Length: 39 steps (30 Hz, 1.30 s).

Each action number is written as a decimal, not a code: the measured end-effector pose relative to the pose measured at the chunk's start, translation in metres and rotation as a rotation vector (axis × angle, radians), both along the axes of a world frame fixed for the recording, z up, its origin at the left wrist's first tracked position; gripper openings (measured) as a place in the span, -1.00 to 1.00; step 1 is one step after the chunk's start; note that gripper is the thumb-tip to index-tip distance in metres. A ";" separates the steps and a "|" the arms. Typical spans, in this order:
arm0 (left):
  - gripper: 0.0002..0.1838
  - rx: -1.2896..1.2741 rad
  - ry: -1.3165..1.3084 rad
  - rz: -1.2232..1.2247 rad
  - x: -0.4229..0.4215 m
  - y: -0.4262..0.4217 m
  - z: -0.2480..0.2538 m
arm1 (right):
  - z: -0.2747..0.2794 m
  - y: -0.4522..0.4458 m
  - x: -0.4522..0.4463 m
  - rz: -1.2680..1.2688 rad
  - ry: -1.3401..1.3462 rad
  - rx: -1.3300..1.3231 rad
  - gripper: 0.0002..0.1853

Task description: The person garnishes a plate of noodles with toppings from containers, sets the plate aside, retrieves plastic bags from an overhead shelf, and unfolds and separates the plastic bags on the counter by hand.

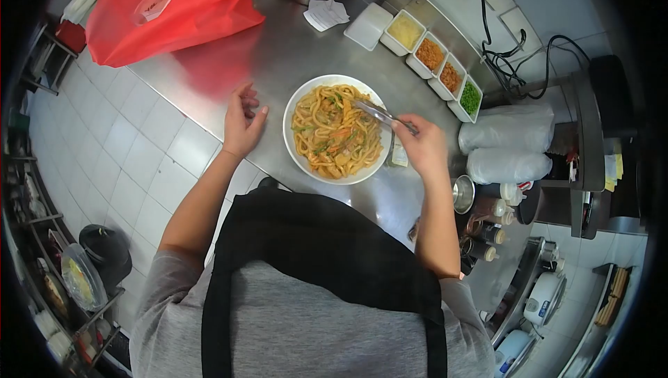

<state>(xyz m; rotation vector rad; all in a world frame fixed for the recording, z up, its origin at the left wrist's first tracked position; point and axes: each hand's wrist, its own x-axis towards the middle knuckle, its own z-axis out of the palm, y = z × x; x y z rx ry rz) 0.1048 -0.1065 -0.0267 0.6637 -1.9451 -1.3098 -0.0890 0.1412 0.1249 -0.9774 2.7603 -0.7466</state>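
On the bench (278, 58), near its front edge, has noodles (330, 131) heaped in a white bowl (288, 134), between the left hand (243, 124) and the right hand (421, 145). Best to reach under, lift and turn gently from rim to centre, without flinging sauce over the side. Grips tongs (376, 112) in the right hand, with tips down among the strands. Holds the left hand unladen, loosely curled, just beside the bowl; worth steadying the rim with it. Farther out, toward the wall, shows a row of topping containers (393, 44).

A steel counter (282, 54) carries a white bowl (287, 126) of noodles (332, 134), a red bag (202, 19) and white paper slips (325, 15).
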 end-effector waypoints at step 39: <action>-0.39 0.015 0.035 -0.140 0.003 -0.005 -0.007 | 0.026 0.063 0.077 0.099 -0.034 0.079 -0.76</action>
